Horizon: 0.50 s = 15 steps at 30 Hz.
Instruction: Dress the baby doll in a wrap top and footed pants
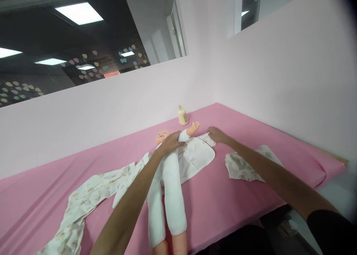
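A baby doll (173,195) in white clothing lies on its back on the pink-covered table, its head toward the wall. My left hand (171,142) is closed around the doll's upper arm, whose small hand points up and to the right. Under and beside the doll, a white baby shirt (199,157) is spread out with a printed inner side. My right hand (217,134) pinches the end of this shirt's sleeve and holds it out to the right. Part of the doll's face and chest is hidden behind my left hand and forearm.
Printed baby clothes (90,191) lie left of the doll. Another folded printed cloth (241,167) lies under my right forearm. A cream bottle (183,116) stands by the back wall. White walls (267,80) border the pink table cover (217,195) behind and on the right.
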Motion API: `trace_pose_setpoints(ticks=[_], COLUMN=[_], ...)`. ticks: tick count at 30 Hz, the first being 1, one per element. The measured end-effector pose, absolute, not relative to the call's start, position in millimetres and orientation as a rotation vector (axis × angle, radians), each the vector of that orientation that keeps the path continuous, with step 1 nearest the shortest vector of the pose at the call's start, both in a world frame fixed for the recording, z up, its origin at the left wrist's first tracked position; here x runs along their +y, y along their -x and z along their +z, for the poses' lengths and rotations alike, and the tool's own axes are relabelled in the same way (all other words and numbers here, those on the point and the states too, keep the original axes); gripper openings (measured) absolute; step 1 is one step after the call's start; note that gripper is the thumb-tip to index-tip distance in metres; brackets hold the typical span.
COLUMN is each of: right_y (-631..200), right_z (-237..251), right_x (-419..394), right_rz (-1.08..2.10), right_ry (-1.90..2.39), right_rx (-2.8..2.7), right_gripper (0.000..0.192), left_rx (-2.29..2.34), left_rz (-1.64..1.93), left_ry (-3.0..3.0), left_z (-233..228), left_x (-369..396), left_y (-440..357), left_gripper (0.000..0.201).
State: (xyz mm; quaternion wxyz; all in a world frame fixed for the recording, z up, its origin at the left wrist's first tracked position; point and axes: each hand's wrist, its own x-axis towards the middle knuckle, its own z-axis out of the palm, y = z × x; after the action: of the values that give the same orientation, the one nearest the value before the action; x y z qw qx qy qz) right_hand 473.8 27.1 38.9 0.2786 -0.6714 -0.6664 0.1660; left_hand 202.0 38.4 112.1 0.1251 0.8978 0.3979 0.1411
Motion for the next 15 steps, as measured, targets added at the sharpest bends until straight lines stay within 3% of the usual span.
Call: trace_pose_setpoints(ticks=[7, 15], right_y=[-518.3, -496.3], right_z=[54.4, 25.2], right_x=[43.6, 41.4], right_rz=[-0.045, -0.151], right_ry=[1.882, 1.866], right_rx=[-1.886, -1.939], right_gripper=[0.035, 0.041], left_rx=[1.148, 1.227], left_rz=[0.37, 0.35], left_ry=[-2.638, -2.627], left_z=[112.7, 114.8], left_x=[31.1, 25.3], left_y=[-198.9, -186.3], left_gripper=[0.019, 0.02])
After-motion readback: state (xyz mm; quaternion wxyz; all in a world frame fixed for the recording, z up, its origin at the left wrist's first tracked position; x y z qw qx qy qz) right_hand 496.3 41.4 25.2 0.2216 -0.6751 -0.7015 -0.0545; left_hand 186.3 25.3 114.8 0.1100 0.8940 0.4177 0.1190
